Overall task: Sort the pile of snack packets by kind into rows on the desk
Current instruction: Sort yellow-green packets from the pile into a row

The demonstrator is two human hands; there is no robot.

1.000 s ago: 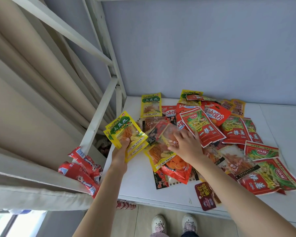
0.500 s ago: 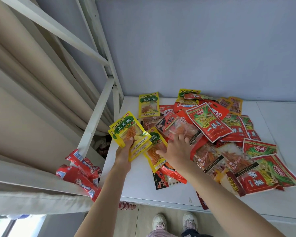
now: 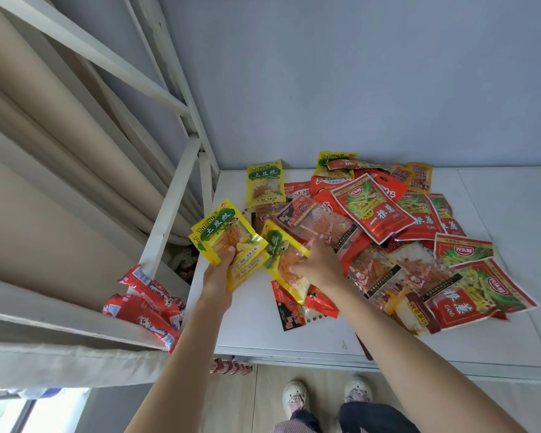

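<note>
Snack packets [image 3: 384,245] lie in a loose overlapping pile on the white tabletop [image 3: 253,326], mostly red ones with green-onion pictures toward the right and clear-windowed ones in the middle. The left hand [image 3: 217,276] holds a small stack of yellow packets [image 3: 228,242] raised at the pile's left edge, thumb across the front and fingers curled behind. The right hand [image 3: 317,267] pinches another yellow packet [image 3: 283,260] at the near-left side of the pile, its fingers curled over the packet's right edge. One more yellow packet [image 3: 265,182] lies flat farther back, near the grey wall [image 3: 356,73]. Red wrappers [image 3: 147,304] sit on a ledge beside a white metal frame [image 3: 169,210] to the left. White shoes [image 3: 294,398] show below on the floor.
</note>
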